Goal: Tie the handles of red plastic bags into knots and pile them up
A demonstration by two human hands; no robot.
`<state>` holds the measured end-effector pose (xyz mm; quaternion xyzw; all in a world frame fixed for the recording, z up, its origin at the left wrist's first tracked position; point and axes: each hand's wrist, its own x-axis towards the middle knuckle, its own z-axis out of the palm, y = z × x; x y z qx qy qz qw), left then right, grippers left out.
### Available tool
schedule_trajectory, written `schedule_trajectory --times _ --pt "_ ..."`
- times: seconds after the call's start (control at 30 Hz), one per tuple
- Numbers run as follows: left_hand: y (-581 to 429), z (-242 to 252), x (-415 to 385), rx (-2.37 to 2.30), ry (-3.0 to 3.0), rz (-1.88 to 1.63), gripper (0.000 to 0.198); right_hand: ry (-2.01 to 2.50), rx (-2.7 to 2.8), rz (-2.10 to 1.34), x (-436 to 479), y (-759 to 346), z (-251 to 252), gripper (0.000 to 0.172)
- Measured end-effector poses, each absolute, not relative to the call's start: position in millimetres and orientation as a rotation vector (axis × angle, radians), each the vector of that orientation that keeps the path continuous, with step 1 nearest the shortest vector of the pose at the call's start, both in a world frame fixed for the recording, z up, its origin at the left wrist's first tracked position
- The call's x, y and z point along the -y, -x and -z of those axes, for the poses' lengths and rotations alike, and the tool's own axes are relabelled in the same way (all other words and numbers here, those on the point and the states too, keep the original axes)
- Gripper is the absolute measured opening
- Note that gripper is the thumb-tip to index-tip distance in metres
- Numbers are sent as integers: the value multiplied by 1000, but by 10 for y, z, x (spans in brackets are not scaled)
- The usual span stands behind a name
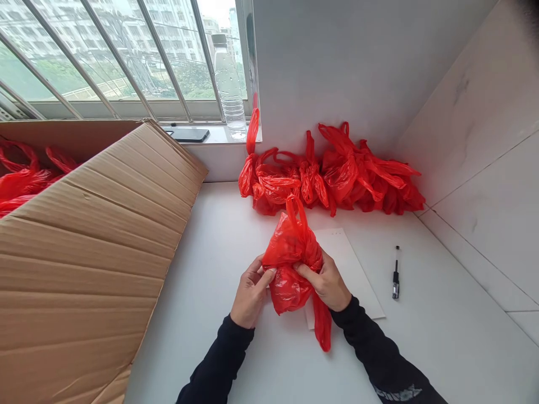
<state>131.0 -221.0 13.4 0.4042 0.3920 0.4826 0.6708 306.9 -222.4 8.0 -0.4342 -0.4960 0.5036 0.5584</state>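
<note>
One red plastic bag was in the person's two hands, over the white tabletop and partly in front of a white sheet of paper; whether its underside touched the surface could not be told. A handle loop stood up from its top, and a second strip of red plastic hung from its lower right. The left hand grasped the bag's left side, thumb on the front near the edge. The right hand gripped the right side, its thumb pressed on the front near the middle; most of its fingers were hidden behind the plastic. Black sleeves covered both forearms, the right one with pale lettering.

To the right of the sheet, apart from it, lay a pen with a black grip. Behind the hands, a row of red bags sat bunched along the foot of the wall. On the left stood a large cardboard box with more red bags inside. Beyond it, the windowsill bore a dark phone and an upright clear bottle, just beside the barred window.
</note>
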Motion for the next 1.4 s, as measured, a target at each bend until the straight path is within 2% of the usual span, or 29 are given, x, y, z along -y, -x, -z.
schedule_trajectory --times 0.1,0.37,0.63,0.87,1.03,1.23,1.4 --pt "-1316 -164 2221 -832 -995 -1100 53 1020 1160 -1195 2222 -3079 -82 16" --pt "-1305 -141 2200 -910 -957 -1223 40 927 1290 -1298 2221 -3060 -144 35" --pt "-1304 -160 2223 -894 -904 -1145 28 966 1181 -1258 2237 -3045 -135 26" --pt "-1305 -150 2219 -799 -923 -1117 40 981 1046 -1203 2197 -3072 -57 16" --pt "-1287 -87 2187 -844 -930 -1117 45 972 1080 -1211 2199 -3081 -49 16" --pt "-1331 -128 2221 -932 -886 -1105 45 951 1085 -1202 2207 -3064 -53 20" --pt "-1338 -155 2232 -852 -914 -1089 41 967 1092 -1204 2222 -3067 -36 16"
